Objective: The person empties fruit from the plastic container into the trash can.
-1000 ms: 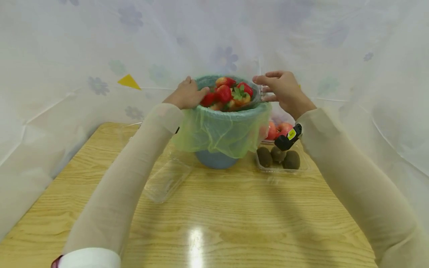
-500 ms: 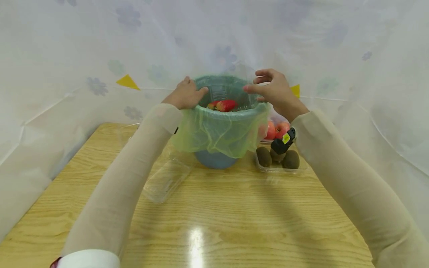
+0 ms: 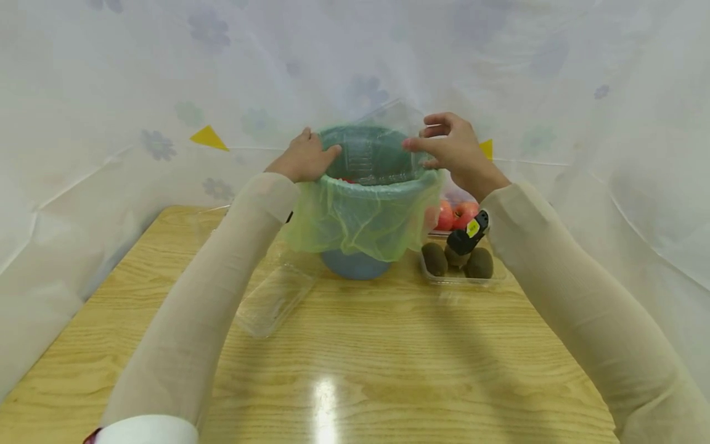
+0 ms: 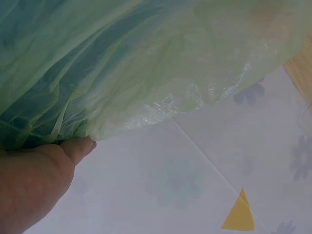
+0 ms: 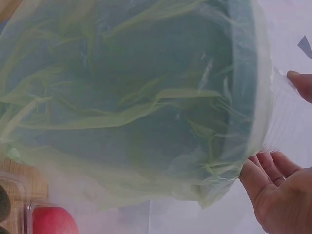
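Note:
A blue bin [image 3: 355, 264] lined with a green plastic bag [image 3: 360, 213] stands at the back of the wooden table [image 3: 388, 357]. Over its mouth both hands hold a clear plastic container [image 3: 367, 151], tipped on edge and empty. My left hand [image 3: 307, 158] grips its left side at the bin's rim, and my right hand [image 3: 446, 145] pinches its right side. A sliver of red strawberries [image 3: 347, 180] shows deep inside the bin. In the right wrist view the right hand's fingers [image 5: 275, 168] hold the container's clear wall [image 5: 287, 122] beside the bag [image 5: 146, 122].
A clear plastic lid [image 3: 274, 299] lies on the table left of the bin. To the bin's right stand a clear tray of kiwis [image 3: 457, 262] and, behind it, red apples [image 3: 455, 214]. A flowered white sheet [image 3: 138, 92] hangs close around the table.
The container was full of strawberries a second ago. They have dropped into the bin, and the emptied container now stands more upright between the hands.

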